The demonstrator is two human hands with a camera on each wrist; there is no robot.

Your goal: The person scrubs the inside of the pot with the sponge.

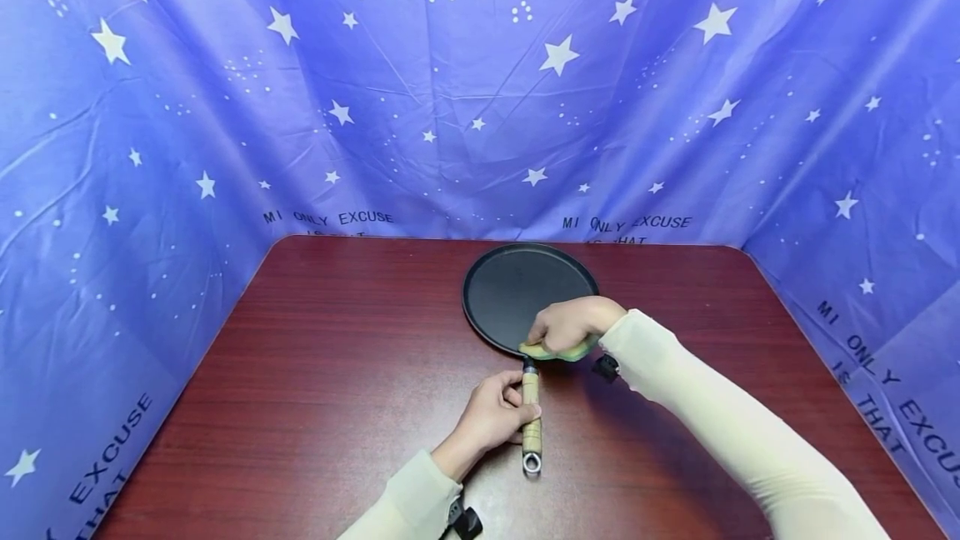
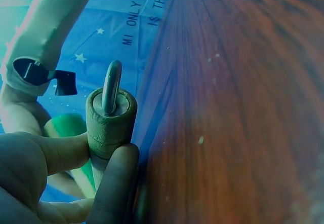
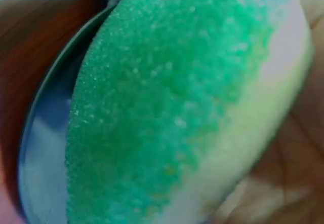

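A flat black frying pan (image 1: 517, 290) with a low rim lies toward the back of the table. Its pale wooden handle (image 1: 531, 411) points at the person and ends in a metal ring (image 1: 532, 463). My left hand (image 1: 495, 415) grips this handle from the left, thumb on top; the left wrist view shows fingers around the handle (image 2: 106, 133). My right hand (image 1: 572, 325) holds a yellow-and-green sponge (image 1: 573, 351) at the pan's near edge, beside the handle joint. In the right wrist view the sponge's green scouring side (image 3: 157, 102) covers much of the pan.
The dark red wooden table (image 1: 337, 340) extends around the pan on all sides. Behind it and at both sides hangs a blue curtain (image 1: 420, 90) with white stars and printed lettering. Small black devices are strapped at both wrists.
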